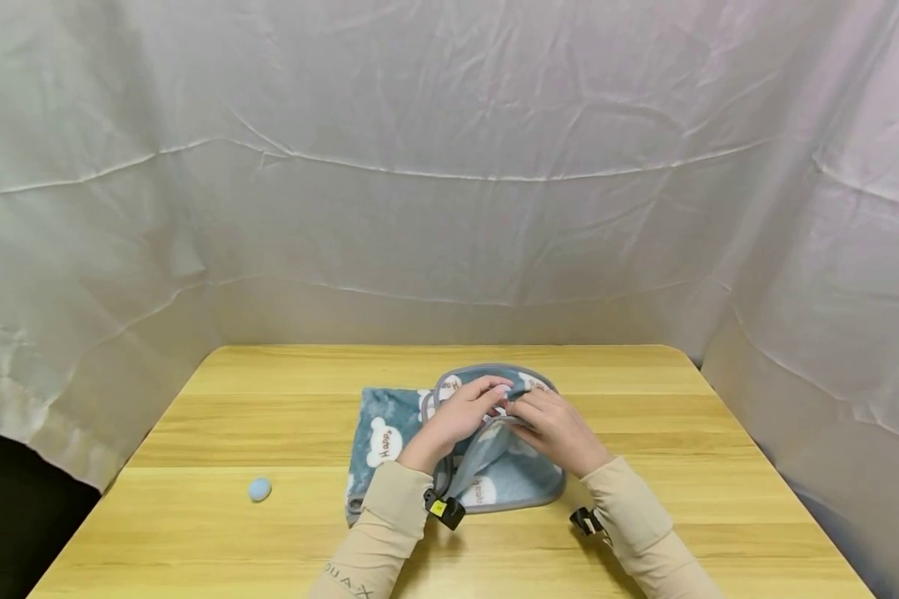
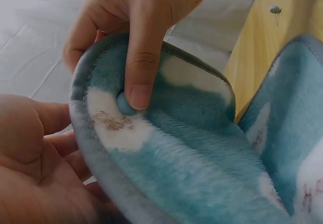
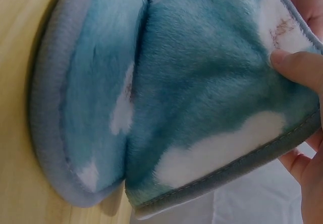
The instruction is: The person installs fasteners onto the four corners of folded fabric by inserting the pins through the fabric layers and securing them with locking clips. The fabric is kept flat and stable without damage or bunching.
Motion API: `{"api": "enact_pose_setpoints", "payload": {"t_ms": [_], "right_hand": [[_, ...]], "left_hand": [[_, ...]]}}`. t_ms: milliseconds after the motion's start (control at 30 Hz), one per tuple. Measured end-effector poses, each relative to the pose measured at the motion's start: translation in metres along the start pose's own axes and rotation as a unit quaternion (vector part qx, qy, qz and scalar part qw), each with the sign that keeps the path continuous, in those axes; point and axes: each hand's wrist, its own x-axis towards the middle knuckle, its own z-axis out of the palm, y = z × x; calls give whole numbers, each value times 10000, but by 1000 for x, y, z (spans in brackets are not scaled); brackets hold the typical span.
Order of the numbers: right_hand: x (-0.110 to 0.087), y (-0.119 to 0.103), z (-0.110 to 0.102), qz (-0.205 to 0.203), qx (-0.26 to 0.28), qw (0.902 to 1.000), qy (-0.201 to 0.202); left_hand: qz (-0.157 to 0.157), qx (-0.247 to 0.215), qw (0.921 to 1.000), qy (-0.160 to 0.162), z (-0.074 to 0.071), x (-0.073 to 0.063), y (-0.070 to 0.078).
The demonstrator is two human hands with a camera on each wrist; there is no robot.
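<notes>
A fuzzy teal blanket [image 1: 370, 416] with white bear-head patches and grey edging lies folded on the table, one rounded corner lifted. My right hand [image 1: 558, 428] pinches that corner, thumb [image 2: 141, 77] in front and fingers behind the cloth. Its thumb presses beside a small round blue knob [image 2: 123, 104] on a white patch. My left hand [image 1: 457, 420] is at the same corner; in the left wrist view its fingers reach behind the grey edge, palm showing. In the right wrist view the thumb [image 3: 290, 65] covers the knob.
On the wooden table [image 1: 195, 532], a pale blue round piece [image 1: 259, 489] lies left of the blanket. The left wrist view shows a small round-headed thing with a thin stem [image 2: 275, 9]. Light cloth curtains [image 1: 449, 233] stand behind the table and at both sides.
</notes>
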Motion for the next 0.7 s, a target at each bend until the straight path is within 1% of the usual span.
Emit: {"api": "enact_pose_setpoints", "payload": {"t_ms": [267, 433, 700], "right_hand": [[1, -2, -1, -5, 6, 10000, 4], [1, -2, -1, -9, -27, 10000, 8], [-1, -2, -2, 136, -47, 9999, 24]], "left_hand": [[132, 10, 9999, -13, 2, 0, -1], [95, 113, 9999, -43, 2, -2, -1], [49, 197, 9998, -88, 1, -2, 2]]}}
